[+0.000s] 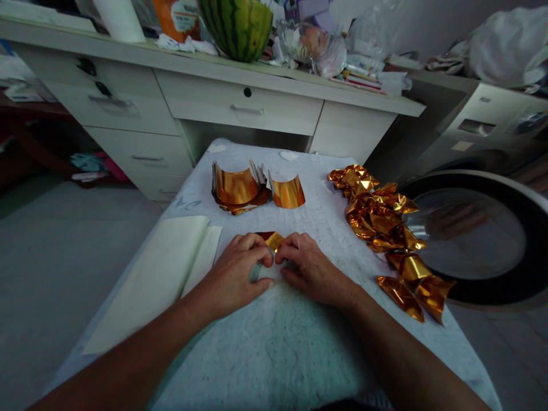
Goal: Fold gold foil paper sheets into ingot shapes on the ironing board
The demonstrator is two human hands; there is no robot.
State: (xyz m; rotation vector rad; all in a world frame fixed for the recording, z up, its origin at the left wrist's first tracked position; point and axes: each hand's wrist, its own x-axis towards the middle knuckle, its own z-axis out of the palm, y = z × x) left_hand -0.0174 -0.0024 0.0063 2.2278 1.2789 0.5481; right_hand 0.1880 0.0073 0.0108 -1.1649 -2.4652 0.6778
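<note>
A small piece of gold foil (273, 240) lies between my two hands at the middle of the cloth-covered surface. My left hand (242, 268) has its fingers curled at the foil's left side, its thumb stretched below. From the right, my right hand (310, 267) bends its fingers onto the foil's other side, thumb underneath. Beyond them stands a stack of curved gold sheets (237, 185), with a single curved gold sheet (289, 192) to its right. Several folded gold foil pieces (374, 220) form a long heap at the right.
White paper sheets (149, 285) lie at the left on the cloth (274, 354). Behind is a white drawer counter (257, 111) bearing a watermelon (235, 25), a glass bowl and bags. At the right, a washing machine's round door (475, 234) stands open beside the cloth's edge.
</note>
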